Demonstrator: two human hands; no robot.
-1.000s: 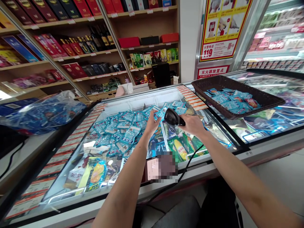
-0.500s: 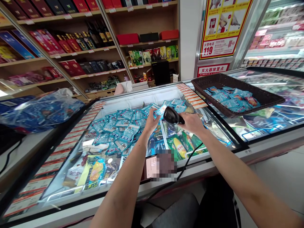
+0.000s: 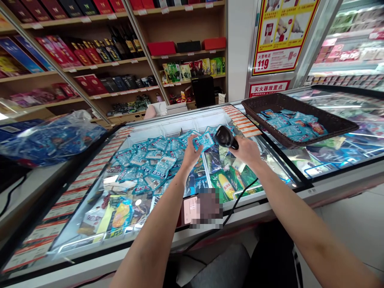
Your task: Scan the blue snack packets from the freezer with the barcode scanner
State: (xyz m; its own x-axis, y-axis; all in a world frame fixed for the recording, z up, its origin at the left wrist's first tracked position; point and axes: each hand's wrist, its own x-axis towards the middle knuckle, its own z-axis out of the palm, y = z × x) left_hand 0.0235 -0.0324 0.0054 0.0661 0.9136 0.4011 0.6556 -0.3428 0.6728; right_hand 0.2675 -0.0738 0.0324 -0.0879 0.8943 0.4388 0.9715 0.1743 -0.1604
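Observation:
My left hand [image 3: 193, 153] is closed on a small blue snack packet [image 3: 205, 141], whose white label with a barcode faces up. Just right of it, my right hand [image 3: 246, 150] grips a black handheld barcode scanner [image 3: 225, 137] by its handle, the head pointing toward the packet. A black cable [image 3: 240, 198] runs down from under my right wrist. Beneath and left of my hands, many more blue packets [image 3: 160, 166] lie heaped on the glass top of a chest freezer [image 3: 96, 224].
A brown woven basket [image 3: 300, 138] holding blue packets stands at right. A clear plastic bag [image 3: 57, 138] of blue packets lies at left. At the freezer's front edge rests a phone [image 3: 190, 211], partly blurred out. Shelves [image 3: 186, 54] of boxes and bottles stand behind.
The scanner and my right hand have shifted right, away from the packet, uncovering its barcode label. My left hand stays nearly in place, still holding the packet.

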